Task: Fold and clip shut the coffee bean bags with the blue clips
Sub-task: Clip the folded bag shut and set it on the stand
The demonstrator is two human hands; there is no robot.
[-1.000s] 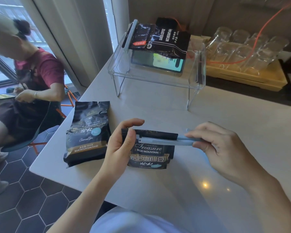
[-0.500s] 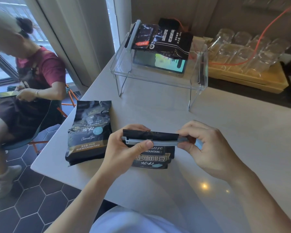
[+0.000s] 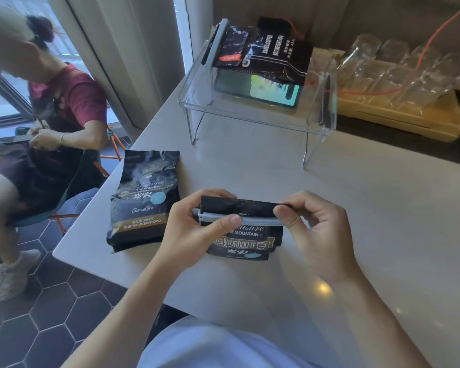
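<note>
The folded coffee bag [image 3: 241, 239] lies on the white table [image 3: 383, 221], its top rolled down under the blue clip [image 3: 252, 221]. The left hand [image 3: 194, 229] pinches the clip's left end, and the right hand [image 3: 311, 229] pinches its right end. A second bag [image 3: 141, 203] lies just beside, unfolded. Behind stands a clear stand [image 3: 250, 112].

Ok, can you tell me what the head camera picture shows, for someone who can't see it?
Two hands, left hand and right hand, press a blue clip across the folded top of a black coffee bag on a pale table. Another coffee bag lies unclipped to the left.
</note>
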